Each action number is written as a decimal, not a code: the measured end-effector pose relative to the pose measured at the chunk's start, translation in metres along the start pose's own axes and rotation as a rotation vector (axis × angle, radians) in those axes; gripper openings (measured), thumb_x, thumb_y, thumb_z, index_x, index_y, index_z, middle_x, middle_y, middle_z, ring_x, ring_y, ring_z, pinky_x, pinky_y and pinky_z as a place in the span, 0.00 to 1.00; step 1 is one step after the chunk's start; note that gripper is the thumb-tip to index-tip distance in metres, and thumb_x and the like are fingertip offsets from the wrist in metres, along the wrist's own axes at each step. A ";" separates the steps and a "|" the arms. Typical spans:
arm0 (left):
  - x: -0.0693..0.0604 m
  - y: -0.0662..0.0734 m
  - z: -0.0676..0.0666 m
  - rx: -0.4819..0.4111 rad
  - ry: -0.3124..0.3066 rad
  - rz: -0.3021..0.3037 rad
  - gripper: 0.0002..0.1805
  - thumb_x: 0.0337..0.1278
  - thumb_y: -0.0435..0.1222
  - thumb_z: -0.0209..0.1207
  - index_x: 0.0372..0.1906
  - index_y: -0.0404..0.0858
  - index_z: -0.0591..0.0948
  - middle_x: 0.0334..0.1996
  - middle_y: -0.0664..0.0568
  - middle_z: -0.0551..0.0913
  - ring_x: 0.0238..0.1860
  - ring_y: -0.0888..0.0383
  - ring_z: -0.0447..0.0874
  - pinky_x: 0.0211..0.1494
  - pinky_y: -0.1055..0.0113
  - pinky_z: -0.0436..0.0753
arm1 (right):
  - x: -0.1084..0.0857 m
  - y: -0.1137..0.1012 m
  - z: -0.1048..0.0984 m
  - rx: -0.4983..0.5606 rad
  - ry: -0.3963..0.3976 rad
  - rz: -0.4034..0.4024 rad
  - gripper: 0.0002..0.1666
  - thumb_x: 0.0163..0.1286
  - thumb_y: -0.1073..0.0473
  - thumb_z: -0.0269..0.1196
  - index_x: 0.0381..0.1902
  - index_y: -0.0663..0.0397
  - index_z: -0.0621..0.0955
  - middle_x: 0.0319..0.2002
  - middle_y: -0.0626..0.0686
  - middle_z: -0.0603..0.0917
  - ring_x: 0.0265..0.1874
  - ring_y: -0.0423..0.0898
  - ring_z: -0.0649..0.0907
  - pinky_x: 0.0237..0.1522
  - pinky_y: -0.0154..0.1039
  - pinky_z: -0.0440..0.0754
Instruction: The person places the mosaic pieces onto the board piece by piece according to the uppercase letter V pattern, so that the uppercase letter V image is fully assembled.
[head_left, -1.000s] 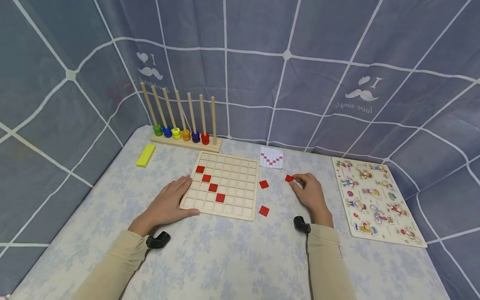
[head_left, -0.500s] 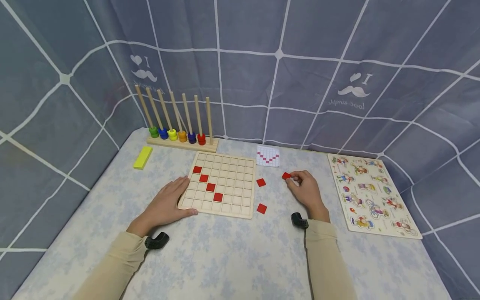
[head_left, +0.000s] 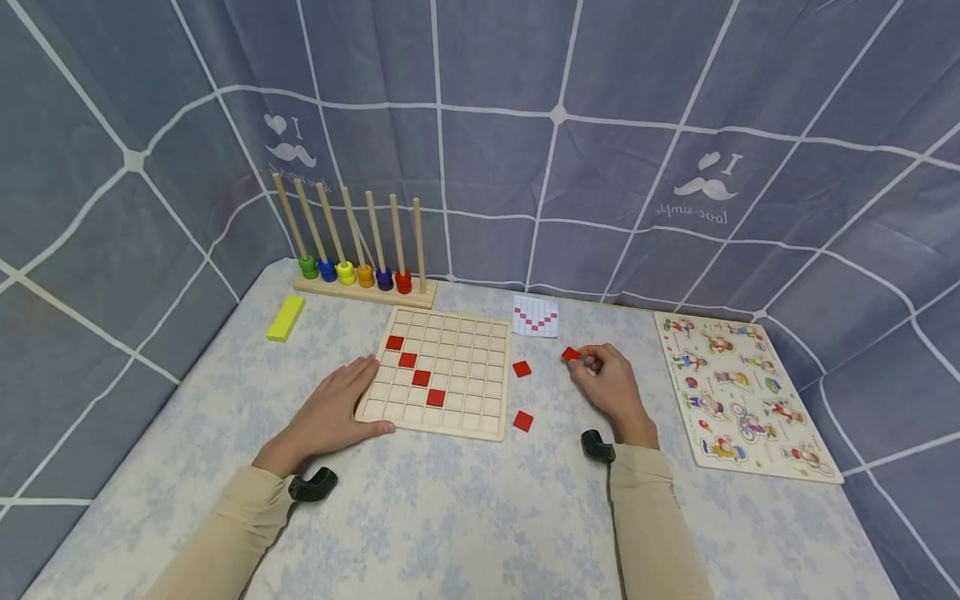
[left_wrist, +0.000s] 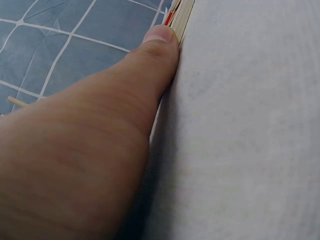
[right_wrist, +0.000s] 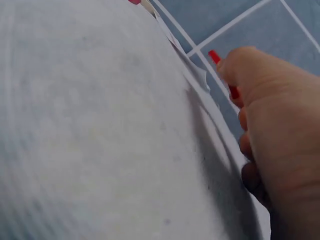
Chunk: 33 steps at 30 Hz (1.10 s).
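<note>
A pale wooden grid board lies on the table in the head view, with several red tiles set in a diagonal on its left half. My left hand rests at the board's near left corner, fingers straight along the left side and thumb against the front edge. My right hand pinches a red square tile between thumb and fingertips, right of the board. The right wrist view has this tile edge-on, above the table. Two loose red tiles, one farther back and one nearer, lie between.
Behind the board lies a small card printed with a pink V on a grid. A peg stand with coloured rings stands at the back left, near a yellow block. A picture puzzle board lies far right. Curtains enclose the table.
The head view has shifted slightly. My right hand has raised the pinched tile a little; its thumb now shows against the tile. My left hand stays at the board's corner.
</note>
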<state>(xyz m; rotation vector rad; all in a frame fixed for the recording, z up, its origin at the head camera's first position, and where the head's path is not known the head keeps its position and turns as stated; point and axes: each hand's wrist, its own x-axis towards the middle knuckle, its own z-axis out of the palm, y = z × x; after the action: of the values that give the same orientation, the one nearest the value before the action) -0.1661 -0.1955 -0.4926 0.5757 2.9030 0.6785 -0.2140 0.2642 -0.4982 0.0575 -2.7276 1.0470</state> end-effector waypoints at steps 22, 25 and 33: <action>0.002 0.004 -0.002 0.010 -0.007 -0.010 0.65 0.50 0.68 0.66 0.82 0.34 0.52 0.82 0.39 0.51 0.82 0.39 0.48 0.81 0.38 0.51 | -0.003 -0.056 0.015 0.027 -0.159 -0.090 0.16 0.71 0.52 0.65 0.50 0.56 0.83 0.40 0.50 0.79 0.42 0.50 0.78 0.49 0.47 0.80; 0.002 0.003 -0.002 0.009 -0.008 -0.010 0.65 0.51 0.69 0.65 0.82 0.34 0.52 0.82 0.39 0.51 0.82 0.39 0.47 0.81 0.38 0.51 | -0.003 -0.068 0.022 0.013 -0.181 -0.135 0.13 0.70 0.53 0.66 0.47 0.55 0.83 0.38 0.51 0.79 0.39 0.48 0.77 0.46 0.44 0.79; 0.001 0.002 -0.001 0.009 -0.004 -0.014 0.65 0.50 0.68 0.66 0.82 0.34 0.52 0.82 0.39 0.51 0.82 0.39 0.48 0.81 0.38 0.52 | -0.008 -0.102 0.049 -0.008 -0.332 -0.282 0.14 0.69 0.51 0.66 0.46 0.54 0.84 0.35 0.46 0.78 0.36 0.42 0.75 0.43 0.38 0.78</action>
<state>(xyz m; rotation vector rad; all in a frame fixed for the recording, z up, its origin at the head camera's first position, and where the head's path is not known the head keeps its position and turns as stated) -0.1667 -0.1939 -0.4913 0.5569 2.9053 0.6624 -0.2039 0.1556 -0.4681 0.6483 -2.8911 1.0194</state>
